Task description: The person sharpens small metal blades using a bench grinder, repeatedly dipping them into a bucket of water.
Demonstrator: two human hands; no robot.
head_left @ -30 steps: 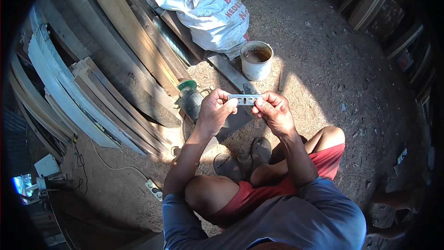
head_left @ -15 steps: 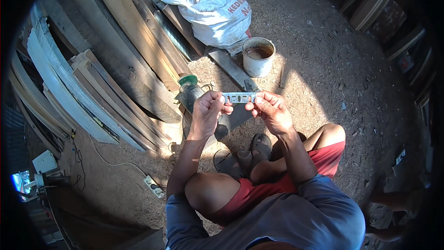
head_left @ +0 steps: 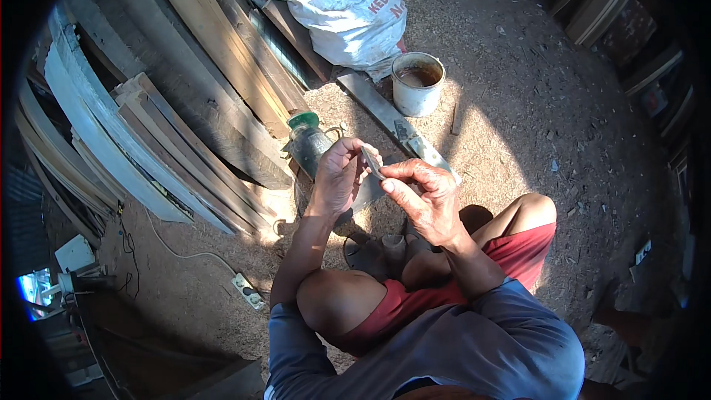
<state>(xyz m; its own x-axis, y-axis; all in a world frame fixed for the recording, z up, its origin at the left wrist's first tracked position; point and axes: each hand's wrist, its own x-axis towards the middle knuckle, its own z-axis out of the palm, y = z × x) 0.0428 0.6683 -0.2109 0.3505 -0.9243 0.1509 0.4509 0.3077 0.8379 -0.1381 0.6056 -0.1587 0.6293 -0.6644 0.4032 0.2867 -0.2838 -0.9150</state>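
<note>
A small flat metal plate (head_left: 372, 162), slotted like a planer blade, is held up between my hands and turned nearly edge-on. My left hand (head_left: 339, 179) has its closed fingers at the plate's upper end. At the lower end, my right hand (head_left: 424, 196) pinches the plate between thumb and fingers. Just beyond my left hand lies a dark rounded object with a green top (head_left: 305, 137); my hand and wrist hide part of it. Past my right hand, a long narrow board (head_left: 374, 107) runs along the ground, with a pale grey slab (head_left: 431, 155) at its near end.
A white bucket (head_left: 418, 96) with brown liquid stands beside the board, near a stuffed white sack (head_left: 344, 18). Stacked timber (head_left: 215, 74) fills the left side. A power strip (head_left: 247, 291) with a cord lies on the ground at lower left. More planks (head_left: 603, 4) lean at far right.
The plate was held broad face up, stretched between both hands; now it is tilted edge-on. My right hand has come in closer to my left and turned.
</note>
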